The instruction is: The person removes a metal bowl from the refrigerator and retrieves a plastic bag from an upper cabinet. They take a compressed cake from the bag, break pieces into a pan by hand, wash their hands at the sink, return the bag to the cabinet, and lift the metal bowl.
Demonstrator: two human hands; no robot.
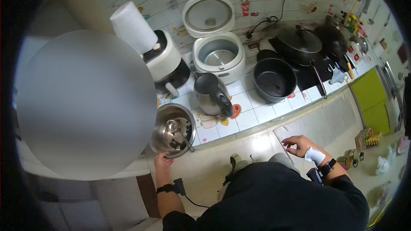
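At the counter's front edge, my left hand (163, 161) grips the near rim of a stainless steel bowl (190, 117). Inside the bowl lies a metal ladle (172, 125), its handle resting over the rim, with dark wet scraps (175, 143) around it. My fingers on the rim are partly hidden. My right hand (298, 146) hangs in the air in front of the counter, fingers apart and holding nothing. A steel electric kettle (207, 92) stands just right of the bowl.
Behind the kettle stands a rice cooker (218, 53) with its lid up. A black pot (275, 79) and a lidded wok (299, 45) are to the right. Paper towels (133, 28) rest on a white air fryer (165, 57). A grey blurred patch covers the left.
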